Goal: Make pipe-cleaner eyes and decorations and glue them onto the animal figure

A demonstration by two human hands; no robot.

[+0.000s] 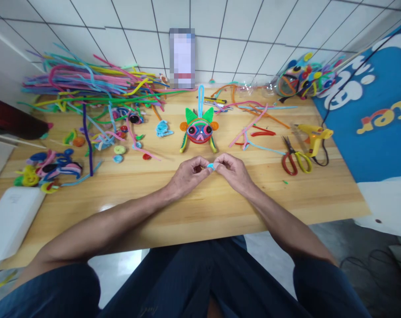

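Both hands meet over the table's middle, pinching one small light-blue pipe cleaner piece (210,166) between them. My left hand (189,176) grips it from the left with thumb and forefinger. From the other side, the fingertips of my right hand (232,171) press on it too. Its exact shape is partly covered by the fingers. Just beyond the hands lies a pipe cleaner creature (199,131) with green ears, orange side coils, big dark eyes and a light-blue loop on top.
Scissors (295,159) and a yellow glue gun (315,138) lie at right. A heap of pipe cleaners (88,84) fills the back left, with coiled pieces before it. A phone (182,57) leans on the tiled wall. A white device (15,221) sits at the left edge.
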